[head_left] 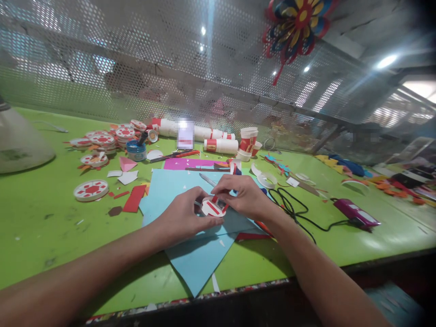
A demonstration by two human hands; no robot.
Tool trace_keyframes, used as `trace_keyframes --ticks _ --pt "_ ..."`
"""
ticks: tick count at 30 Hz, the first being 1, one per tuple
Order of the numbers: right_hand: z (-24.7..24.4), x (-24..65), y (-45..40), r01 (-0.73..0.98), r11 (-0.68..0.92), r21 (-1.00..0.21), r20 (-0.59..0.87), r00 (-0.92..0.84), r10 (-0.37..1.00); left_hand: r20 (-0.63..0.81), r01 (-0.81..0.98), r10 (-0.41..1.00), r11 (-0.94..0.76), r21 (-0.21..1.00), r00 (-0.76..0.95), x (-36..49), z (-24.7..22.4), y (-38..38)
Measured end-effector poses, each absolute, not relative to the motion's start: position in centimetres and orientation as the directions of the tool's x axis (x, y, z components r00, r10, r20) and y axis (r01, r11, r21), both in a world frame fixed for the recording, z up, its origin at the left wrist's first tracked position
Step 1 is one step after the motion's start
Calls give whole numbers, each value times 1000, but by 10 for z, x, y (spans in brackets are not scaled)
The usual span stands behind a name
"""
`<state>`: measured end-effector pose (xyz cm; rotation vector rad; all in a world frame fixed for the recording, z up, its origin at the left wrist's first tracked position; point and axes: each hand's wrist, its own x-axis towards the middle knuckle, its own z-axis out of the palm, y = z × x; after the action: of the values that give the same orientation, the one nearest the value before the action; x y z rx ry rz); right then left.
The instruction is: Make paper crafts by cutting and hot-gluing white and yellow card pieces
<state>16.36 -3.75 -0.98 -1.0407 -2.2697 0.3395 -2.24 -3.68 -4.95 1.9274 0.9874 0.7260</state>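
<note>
My left hand (185, 215) grips a small round white paper piece (207, 209) by its edge, thumb below and fingers behind. Red paper strips lie on its face. At the piece's upper right, my right hand (240, 193) is closed in a pinch on a narrow red paper strip (214, 198); the fingers partly hide where it meets the white piece. Both hands are above light blue paper sheets (194, 268). Just behind them lies a pen (206, 179). To the left are a red paper rectangle (135, 198) and a white disc with red pieces (91, 190).
Several decorated discs (102, 140) are heaped at the back left beside a blue jar (136, 150). Scissors (175, 155), paper cups (248, 141) and a tape roll (267, 180) lie farther back. A black cable (296, 213) runs to a purple device (356, 212) on the right.
</note>
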Motion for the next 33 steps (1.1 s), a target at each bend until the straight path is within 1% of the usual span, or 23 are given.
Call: trace_keyframes --ticks 11,15,20,24,30,33 --pt "-14 165 -34 609 665 -433 417 -519 746 107 377 842 -346 859 529 -22 -48 -36" --pt "-15 165 -34 624 636 -454 400 -494 771 114 365 839 -349 863 532 -22 -50 -36" --pt "-13 161 -36 625 562 -542 364 -428 827 122 352 835 -353 867 537 -22 -49 -36" --pt "-7 163 -39 616 446 -649 261 -370 891 126 347 839 -349 871 529 -23 -48 -36" --pt "1 178 -39 545 369 -752 161 -392 906 120 357 841 -347 867 527 -22 -48 -36" --pt "2 183 -37 551 321 -770 119 -370 921 115 345 836 -342 874 536 -22 -48 -36"
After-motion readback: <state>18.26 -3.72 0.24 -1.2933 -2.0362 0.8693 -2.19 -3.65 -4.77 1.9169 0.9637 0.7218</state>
